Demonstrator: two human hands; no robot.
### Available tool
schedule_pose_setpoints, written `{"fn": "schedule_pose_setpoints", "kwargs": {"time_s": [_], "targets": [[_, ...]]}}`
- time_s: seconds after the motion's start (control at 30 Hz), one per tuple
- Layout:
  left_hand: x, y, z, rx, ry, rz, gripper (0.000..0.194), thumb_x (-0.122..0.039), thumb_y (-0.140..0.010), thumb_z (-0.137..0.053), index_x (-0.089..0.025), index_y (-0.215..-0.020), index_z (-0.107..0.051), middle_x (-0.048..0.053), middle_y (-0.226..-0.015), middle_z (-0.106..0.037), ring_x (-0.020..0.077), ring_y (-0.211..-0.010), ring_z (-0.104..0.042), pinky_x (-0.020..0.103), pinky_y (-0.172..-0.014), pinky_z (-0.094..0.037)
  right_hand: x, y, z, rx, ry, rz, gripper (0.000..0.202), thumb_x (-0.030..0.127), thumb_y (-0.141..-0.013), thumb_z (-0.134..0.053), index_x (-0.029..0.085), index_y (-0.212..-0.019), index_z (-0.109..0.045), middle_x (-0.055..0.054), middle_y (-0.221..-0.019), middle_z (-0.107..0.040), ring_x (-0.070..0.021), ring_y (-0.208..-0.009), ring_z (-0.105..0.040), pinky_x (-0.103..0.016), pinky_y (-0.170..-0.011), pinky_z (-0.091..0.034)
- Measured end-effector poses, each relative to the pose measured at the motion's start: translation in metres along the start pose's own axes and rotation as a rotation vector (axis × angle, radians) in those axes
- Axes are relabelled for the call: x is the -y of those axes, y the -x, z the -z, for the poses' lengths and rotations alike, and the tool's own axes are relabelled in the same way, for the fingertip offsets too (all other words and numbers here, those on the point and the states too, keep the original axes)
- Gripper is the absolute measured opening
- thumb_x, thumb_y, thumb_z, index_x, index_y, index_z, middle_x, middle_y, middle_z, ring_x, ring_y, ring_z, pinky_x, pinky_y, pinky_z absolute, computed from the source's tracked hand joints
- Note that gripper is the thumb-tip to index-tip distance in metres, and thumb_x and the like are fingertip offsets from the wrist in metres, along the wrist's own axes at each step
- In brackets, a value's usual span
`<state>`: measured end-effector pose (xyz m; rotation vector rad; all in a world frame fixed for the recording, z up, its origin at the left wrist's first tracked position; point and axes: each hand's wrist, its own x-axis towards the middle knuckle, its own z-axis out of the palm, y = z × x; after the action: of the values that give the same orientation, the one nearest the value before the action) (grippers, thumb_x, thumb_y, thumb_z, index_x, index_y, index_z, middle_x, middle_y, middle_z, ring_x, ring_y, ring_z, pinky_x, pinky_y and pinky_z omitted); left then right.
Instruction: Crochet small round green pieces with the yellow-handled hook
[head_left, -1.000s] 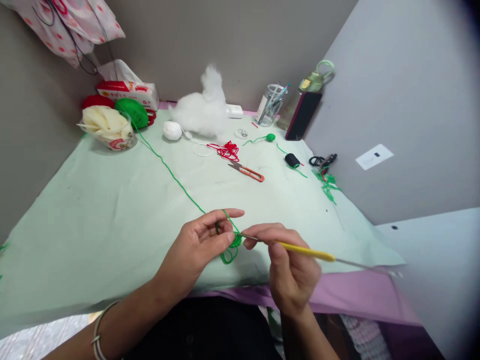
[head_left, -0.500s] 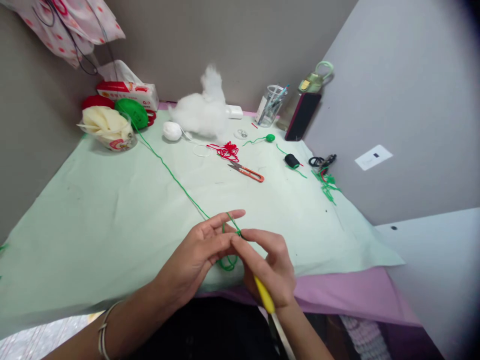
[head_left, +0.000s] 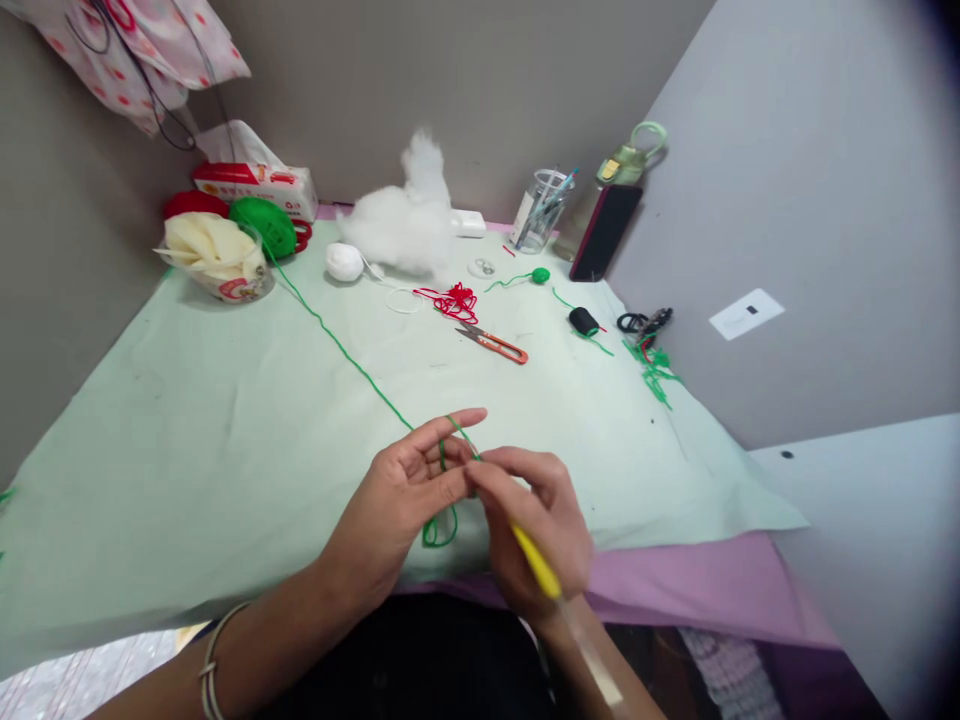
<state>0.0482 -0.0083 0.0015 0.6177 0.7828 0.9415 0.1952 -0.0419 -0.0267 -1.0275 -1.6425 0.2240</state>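
Note:
My left hand [head_left: 412, 490] pinches green yarn [head_left: 441, 535] between thumb and fingers, its index finger stretched out with a strand passing over it. A loose loop of the yarn hangs below the fingers. My right hand [head_left: 541, 530] is closed around a yellow-handled crochet hook [head_left: 537, 562], whose tip is hidden among the fingertips where both hands meet. From the left hand the strand runs back across the cloth to a green yarn ball [head_left: 264, 228] at the back left.
Orange-handled thread snips [head_left: 501, 347] lie mid-table by a red yarn tangle [head_left: 459, 302]. Behind are white stuffing [head_left: 401, 230] and a white yarn ball [head_left: 344, 262]. A glass jar [head_left: 538, 215], phone [head_left: 606, 233] and bottle [head_left: 622, 165] stand back right; green scraps [head_left: 656, 375] lie at the right.
The hook in my right hand has tilted, its handle end swinging to the right. My left index finger is slightly higher, and the hanging yarn loop has shifted left.

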Motion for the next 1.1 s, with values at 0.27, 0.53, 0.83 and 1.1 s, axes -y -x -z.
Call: {"fn": "schedule_pose_setpoints", "kwargs": {"time_s": [0.27,0.53,0.83,1.1], "targets": [[-0.003,-0.006,0.008,0.018,0.012,0.042,0.032,-0.023,-0.080,-0.082,-0.022,-0.112,-0.084,0.002,-0.087,-0.070,0.0138,-0.082,-0.063,0.023,-0.081,-0.053,-0.002,-0.012,0.002,-0.146,-0.521,-0.405,0.023,0.018,-0.103,-0.057,0.027,-0.102,-0.078,-0.002,-0.089,-0.070,-0.0155,-0.071,-0.065,-0.033,-0.067,-0.055],[0.000,0.000,0.003,-0.020,-0.216,-0.147,0.028,-0.019,-0.084,-0.083,-0.028,-0.110,-0.081,0.000,-0.090,-0.076,0.0154,-0.089,-0.072,0.026,-0.088,-0.053,-0.006,-0.012,-0.011,-0.122,-0.624,-0.519,0.016,0.024,-0.101,-0.064,0.028,-0.101,-0.080,-0.001,-0.090,-0.069,-0.0137,-0.076,-0.065,-0.029,-0.072,-0.054],[-0.040,-0.013,0.004,0.078,-0.134,-0.184,0.014,-0.028,-0.085,-0.084,-0.022,-0.095,-0.078,0.001,-0.086,-0.074,0.0162,-0.083,-0.067,0.029,-0.084,-0.050,0.003,-0.069,-0.011,0.074,-0.633,-0.445,0.014,0.030,-0.098,-0.068,0.023,-0.094,-0.080,-0.001,-0.084,-0.068,-0.0115,-0.067,-0.064,-0.027,-0.064,-0.055],[-0.081,-0.049,0.018,-0.094,-0.293,-0.469,0.012,-0.024,-0.081,-0.084,-0.020,-0.079,-0.073,-0.003,-0.075,-0.068,0.0134,-0.074,-0.058,0.025,-0.075,-0.045,-0.011,-0.137,-0.039,0.286,-0.705,-0.544,0.030,0.036,-0.074,-0.088,0.020,-0.088,-0.067,0.003,-0.075,-0.067,-0.0129,-0.067,-0.063,-0.027,-0.063,-0.051]]}}
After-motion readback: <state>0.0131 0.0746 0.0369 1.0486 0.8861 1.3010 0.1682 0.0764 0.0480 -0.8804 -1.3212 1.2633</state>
